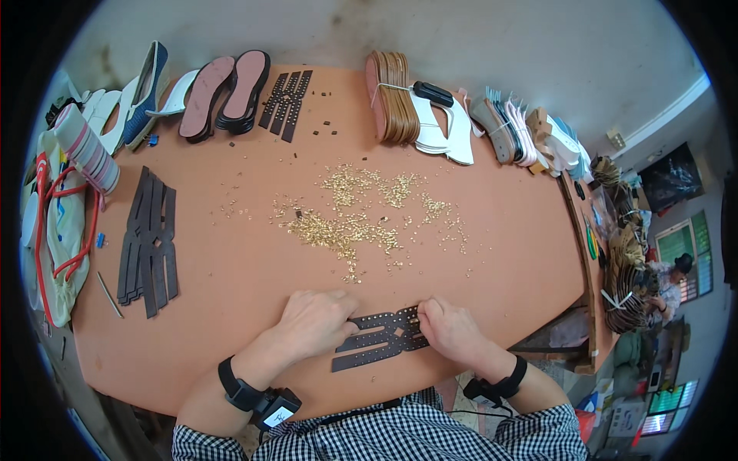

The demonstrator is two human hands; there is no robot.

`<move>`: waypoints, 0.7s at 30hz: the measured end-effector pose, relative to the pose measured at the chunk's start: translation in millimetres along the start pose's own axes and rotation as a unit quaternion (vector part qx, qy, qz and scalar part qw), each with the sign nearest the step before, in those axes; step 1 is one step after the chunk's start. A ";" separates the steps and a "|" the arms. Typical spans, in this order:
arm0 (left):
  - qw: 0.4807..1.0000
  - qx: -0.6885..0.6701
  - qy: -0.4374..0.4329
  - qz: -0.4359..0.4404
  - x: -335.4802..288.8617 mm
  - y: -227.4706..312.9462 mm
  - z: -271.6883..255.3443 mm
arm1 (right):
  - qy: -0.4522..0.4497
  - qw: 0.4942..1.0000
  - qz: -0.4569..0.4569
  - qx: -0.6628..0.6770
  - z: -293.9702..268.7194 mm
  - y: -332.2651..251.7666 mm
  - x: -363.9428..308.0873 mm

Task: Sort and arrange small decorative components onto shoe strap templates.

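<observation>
Fitting gold studs, it seems: left hand and right hand pinch opposite ends of the dark strap piece between them; next move likely needs one lifted from the scatter ahead.

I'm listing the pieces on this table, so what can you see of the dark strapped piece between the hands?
The dark strapped piece is flat, brown-black and leather-like, its straps fanning left and right from a middle with a diamond-shaped hole. Rows of small pale dots, probably studs, line the straps. It lies on the table, near the person, slanting lower at its left. The left hand covers its upper left, the right hand its right end.
</observation>
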State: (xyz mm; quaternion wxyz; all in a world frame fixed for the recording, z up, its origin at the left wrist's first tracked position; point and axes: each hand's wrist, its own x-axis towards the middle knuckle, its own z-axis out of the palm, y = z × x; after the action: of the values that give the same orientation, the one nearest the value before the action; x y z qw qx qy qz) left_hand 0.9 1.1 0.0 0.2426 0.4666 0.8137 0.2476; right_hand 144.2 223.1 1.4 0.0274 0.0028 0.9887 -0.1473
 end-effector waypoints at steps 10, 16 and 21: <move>1.000 0.000 0.009 0.003 -0.8 -0.3 -0.6 | 0.011 1.000 0.000 0.018 3.5 1.1 -1.4; 1.000 0.004 0.007 0.001 -1.1 1.1 -1.4 | 0.024 0.999 0.002 0.045 6.7 6.5 -0.7; 1.000 0.000 0.004 0.001 -0.7 0.1 -0.3 | 0.012 0.998 -0.009 0.061 0.9 5.8 0.3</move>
State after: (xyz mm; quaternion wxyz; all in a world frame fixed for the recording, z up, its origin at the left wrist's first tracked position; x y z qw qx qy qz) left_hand 1.1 0.4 0.4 0.2393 0.4667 0.8141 0.2493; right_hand 144.0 228.3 -1.2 0.0138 -0.0030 0.9781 -0.2079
